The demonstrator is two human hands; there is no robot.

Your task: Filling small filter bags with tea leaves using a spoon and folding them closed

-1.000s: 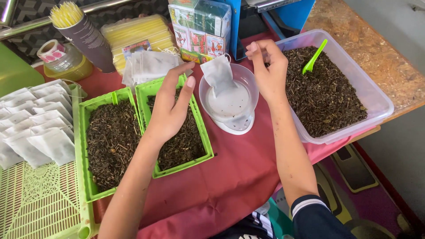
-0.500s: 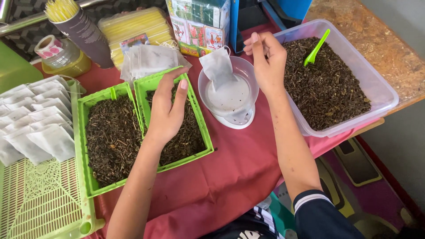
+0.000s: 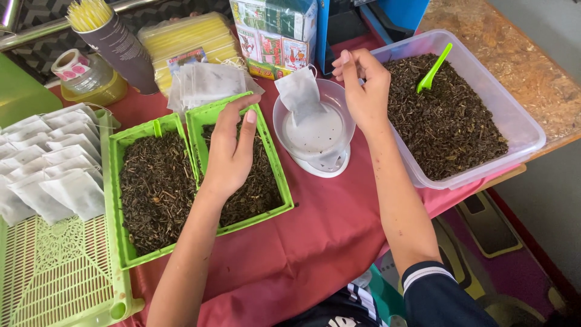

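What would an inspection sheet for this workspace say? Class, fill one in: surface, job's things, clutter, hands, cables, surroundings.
Surface: table under a red cloth.
Job's things: white filter bag standing in a clear bowl; two green trays of dried leaves; clear tub of leaves with a green scoop.
Clutter: filled bags on a green rack, empty bags, yellow straws, tape roll, boxes.
Hands: left hand resting in the right-hand tray; right hand at the tub's edge, fingers pinched.
Cables: nothing seen.
Surroundings: patterned floor mat.
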